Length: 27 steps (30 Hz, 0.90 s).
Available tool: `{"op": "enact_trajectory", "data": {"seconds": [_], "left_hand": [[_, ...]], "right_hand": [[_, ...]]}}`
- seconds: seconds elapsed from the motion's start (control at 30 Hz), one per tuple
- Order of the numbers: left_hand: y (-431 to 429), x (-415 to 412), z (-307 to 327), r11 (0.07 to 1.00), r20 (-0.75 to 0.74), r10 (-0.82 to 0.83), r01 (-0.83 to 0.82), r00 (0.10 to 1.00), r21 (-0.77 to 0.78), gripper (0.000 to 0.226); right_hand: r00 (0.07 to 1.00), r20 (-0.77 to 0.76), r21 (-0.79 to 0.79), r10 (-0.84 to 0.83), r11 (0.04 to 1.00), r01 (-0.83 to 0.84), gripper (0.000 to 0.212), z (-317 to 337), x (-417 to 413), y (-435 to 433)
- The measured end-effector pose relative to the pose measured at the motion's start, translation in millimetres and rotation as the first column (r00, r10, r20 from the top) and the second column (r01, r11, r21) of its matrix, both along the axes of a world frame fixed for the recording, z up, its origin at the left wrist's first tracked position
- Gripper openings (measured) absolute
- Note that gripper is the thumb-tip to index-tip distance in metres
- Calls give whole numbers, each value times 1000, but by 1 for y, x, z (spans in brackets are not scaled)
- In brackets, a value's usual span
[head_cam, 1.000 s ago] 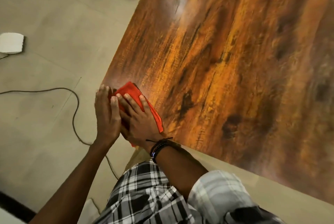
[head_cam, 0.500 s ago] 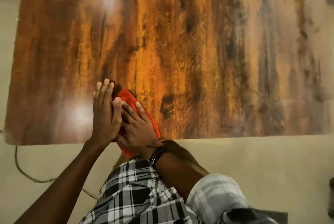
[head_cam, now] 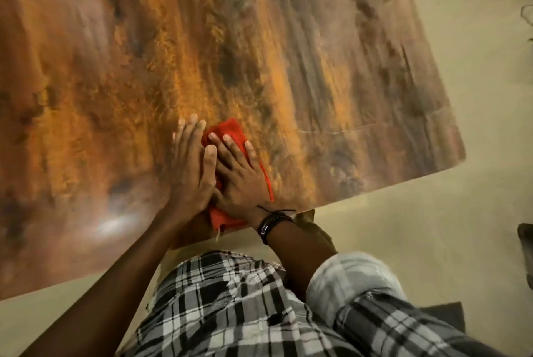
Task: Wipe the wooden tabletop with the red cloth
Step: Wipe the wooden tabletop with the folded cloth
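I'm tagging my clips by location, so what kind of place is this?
Probably a room in a home, though little shows: a wooden tabletop on a plain pale floor, wiped by hand with a red cloth.

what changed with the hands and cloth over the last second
Both hands slid the red cloth rightward along the near edge of the wooden tabletop, from its left corner toward the middle; the head camera swung too. Nothing was picked up or let go. The right hand still presses flat on the cloth, the left hand still lies beside it, overlapping, and a cloth corner still hangs over the edge.
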State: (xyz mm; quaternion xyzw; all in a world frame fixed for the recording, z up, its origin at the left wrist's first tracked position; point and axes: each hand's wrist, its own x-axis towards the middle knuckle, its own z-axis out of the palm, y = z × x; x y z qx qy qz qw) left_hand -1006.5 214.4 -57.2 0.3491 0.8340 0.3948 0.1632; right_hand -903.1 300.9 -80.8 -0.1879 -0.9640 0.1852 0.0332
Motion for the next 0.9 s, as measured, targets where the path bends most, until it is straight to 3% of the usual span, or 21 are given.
{"op": "enact_trajectory", "data": {"seconds": [0.13,0.3,0.4,0.57,0.7,0.9], "left_hand": [[80,61,-5,993,-30,114,-115,993,-30,59],[149,159,1,982,71,167,-159,983,-104,61],[174,194,10,984,99,136,-122,986,-133,64],[169,200,14,969,21,192,-186,981,-165,62],[151,194,8,941,-6,307,-305,952,-145,57],[131,185,-6,921,23,380,-375,925,-106,54]], "right_hand": [[989,-36,75,-142,987,145,62,-3,66,104],[946,18,164,-324,934,317,62,-7,197,251],[897,54,176,-438,889,423,63,-6,241,317],[806,99,162,-584,808,566,61,-1,285,383],[717,127,135,-685,728,672,64,3,286,383],[897,134,141,-422,904,404,67,5,237,253]]}}
